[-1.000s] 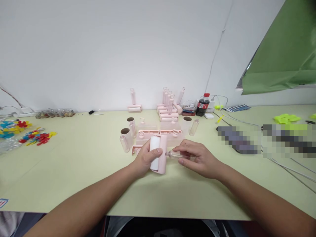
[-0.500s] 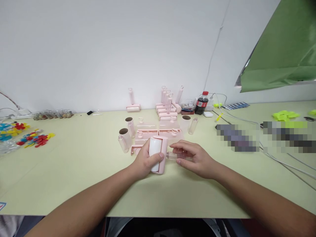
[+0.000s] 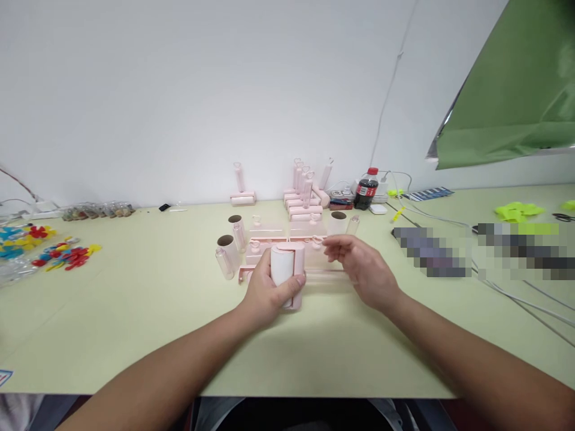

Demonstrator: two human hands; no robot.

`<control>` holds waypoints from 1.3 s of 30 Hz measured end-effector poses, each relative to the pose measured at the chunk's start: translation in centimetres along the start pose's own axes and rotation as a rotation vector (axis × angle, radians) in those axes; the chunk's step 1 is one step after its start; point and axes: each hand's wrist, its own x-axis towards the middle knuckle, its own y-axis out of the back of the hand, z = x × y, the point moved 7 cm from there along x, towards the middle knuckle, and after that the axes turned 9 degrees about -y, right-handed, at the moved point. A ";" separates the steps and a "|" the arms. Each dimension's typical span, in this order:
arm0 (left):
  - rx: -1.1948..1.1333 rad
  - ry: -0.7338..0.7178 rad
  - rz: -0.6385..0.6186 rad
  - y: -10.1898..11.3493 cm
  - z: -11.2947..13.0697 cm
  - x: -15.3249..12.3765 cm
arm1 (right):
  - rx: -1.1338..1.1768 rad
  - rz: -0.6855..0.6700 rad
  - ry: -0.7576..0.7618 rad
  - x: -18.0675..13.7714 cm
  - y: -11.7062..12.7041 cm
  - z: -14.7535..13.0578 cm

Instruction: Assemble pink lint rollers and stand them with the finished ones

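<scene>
Partly, the left hand (image 3: 264, 290) hides the roller (image 3: 281, 264) it grips; right hand (image 3: 371, 275) loosely spread, clear handle (image 3: 326, 276) blurred

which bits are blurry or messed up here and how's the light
Head view: the right hand and clear handle beside it look smeared, while the lint roller in the left hand is crisper; head view: light is soft and even, with faint shadows on the table below the hands; head view: blocky pixelation covers dark items at right.
</scene>
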 end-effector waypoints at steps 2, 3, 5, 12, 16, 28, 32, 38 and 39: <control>-0.072 -0.016 0.040 0.3 0.0 0.3 | -0.003 0.078 -0.045 1.2 1.9 0.7; -0.118 -0.014 0.045 0.4 -0.1 0.4 | -0.064 0.096 -0.070 1.6 2.7 1.1; -0.193 0.016 0.040 0.5 -0.6 0.5 | -0.278 0.098 -0.076 2.2 3.4 1.8; -0.252 0.050 0.029 0.4 -1.2 0.5 | -0.741 -0.040 0.111 2.8 0.0 2.5; -0.260 0.045 0.033 0.3 -1.0 0.4 | -0.625 0.105 0.132 2.6 0.6 1.1; -0.358 0.060 0.132 1.3 -1.6 0.9 | 0.301 0.109 -0.215 0.5 2.2 0.2; -0.337 0.057 0.113 1.3 -1.8 0.9 | 0.356 -0.049 -0.316 0.2 1.1 0.7; -0.224 0.034 0.052 1.1 -1.6 0.7 | 0.443 -0.274 -0.439 -0.4 -0.9 1.0; -0.203 0.030 0.046 1.1 -1.5 0.6 | 0.446 -0.324 -0.476 -0.7 -1.2 1.2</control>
